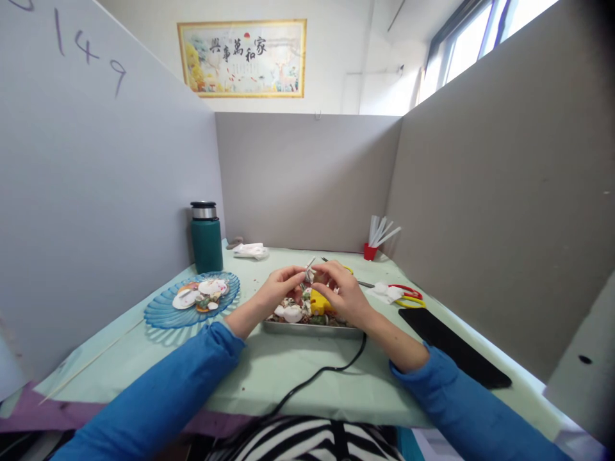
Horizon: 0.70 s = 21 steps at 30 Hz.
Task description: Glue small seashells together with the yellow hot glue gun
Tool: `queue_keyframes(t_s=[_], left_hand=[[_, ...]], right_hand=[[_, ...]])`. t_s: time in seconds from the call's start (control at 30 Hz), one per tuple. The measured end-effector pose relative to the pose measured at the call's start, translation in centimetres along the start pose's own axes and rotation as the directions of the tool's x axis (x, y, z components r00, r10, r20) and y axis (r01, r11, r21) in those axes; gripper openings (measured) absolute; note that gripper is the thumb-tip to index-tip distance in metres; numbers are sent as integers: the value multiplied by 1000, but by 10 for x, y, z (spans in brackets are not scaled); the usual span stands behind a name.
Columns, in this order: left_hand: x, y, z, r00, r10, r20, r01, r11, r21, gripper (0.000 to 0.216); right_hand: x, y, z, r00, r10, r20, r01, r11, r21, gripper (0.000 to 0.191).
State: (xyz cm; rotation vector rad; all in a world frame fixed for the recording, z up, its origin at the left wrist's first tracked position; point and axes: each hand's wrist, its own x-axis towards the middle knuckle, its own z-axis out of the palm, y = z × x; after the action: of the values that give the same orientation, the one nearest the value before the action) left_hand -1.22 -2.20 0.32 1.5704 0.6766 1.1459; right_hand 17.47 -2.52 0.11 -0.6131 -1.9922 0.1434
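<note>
Above a metal tray (312, 329) of shells, my left hand (283, 285) and my right hand (343, 288) meet at the fingertips. Pinched between them is a small whitish piece (309, 274) with a thin pale point sticking up; its exact kind is too small to make out. Both hands have their fingers closed around it. Beneath the right hand, a yellow glue gun (319, 303) lies on the shells, partly covered by the fingers. White shells (289, 312) fill the tray's left front part.
A blue glass plate (161, 312) holding several shells sits left, before a green bottle (207, 243). Scissors (408, 298), white tissue (385, 292) and a black phone-like slab (451, 346) lie right. A red cup (369, 252) holds white sticks. A black cord (319, 371) crosses the front.
</note>
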Motion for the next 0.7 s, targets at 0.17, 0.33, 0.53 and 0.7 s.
queue_keyframes(t_s=[0.17, 0.33, 0.53, 0.7], left_hand=[[-1, -1, 0, 999, -14, 47, 14, 1000, 3, 41], [-2, 2, 1, 999, -22, 49, 20, 998, 54, 44], [-2, 1, -1, 999, -15, 52, 9, 993, 114, 43], [-1, 1, -2, 999, -15, 39, 10, 991, 130, 41]], right_hand=[[0, 1, 0, 999, -8, 31, 8, 1000, -13, 27], [-1, 0, 0, 1000, -13, 27, 14, 999, -45, 25], [-2, 1, 0, 999, -43, 25, 44, 997, -62, 22], [-1, 0, -1, 998, -52, 31, 54, 996, -72, 21]])
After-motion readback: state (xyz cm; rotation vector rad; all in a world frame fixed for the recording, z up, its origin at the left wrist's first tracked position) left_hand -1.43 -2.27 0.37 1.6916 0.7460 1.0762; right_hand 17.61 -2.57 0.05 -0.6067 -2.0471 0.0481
